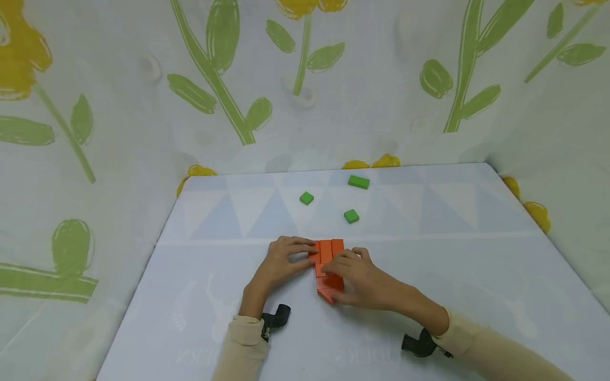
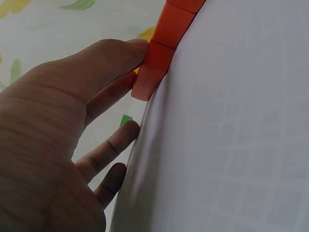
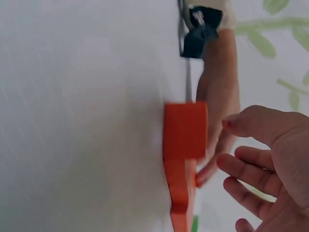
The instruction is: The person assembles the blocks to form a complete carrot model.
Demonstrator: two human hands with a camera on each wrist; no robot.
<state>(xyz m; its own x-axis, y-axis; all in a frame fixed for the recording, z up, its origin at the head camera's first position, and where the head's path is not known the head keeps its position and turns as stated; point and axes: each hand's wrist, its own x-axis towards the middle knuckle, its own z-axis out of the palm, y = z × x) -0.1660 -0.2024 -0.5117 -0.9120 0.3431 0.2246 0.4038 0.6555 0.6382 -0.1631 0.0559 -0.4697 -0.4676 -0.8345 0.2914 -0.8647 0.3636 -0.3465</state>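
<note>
Orange blocks (image 1: 326, 251) lie packed side by side on the table, forming one flat patch with a slanted near end. At its left edge, my left hand (image 1: 281, 260) touches the blocks with thumb and fingertips, fingers fairly straight. In the left wrist view, the thumb of that hand (image 2: 48, 101) rests against a row of orange blocks (image 2: 166, 31). My right hand (image 1: 364, 280) hovers over the right side of the patch, hiding part of it. The right wrist view has its fingers (image 3: 248, 169) loosely bent and apart from the nearest orange block (image 3: 185, 130), holding nothing.
Beyond the patch lie a longer green block (image 1: 359, 182) and two small green blocks, one to the left (image 1: 306, 198) and one nearer (image 1: 351, 216). A flower-printed curtain (image 1: 362, 106) hangs behind the table (image 1: 200, 296). Black wrist devices (image 1: 276, 316) sit on both forearms.
</note>
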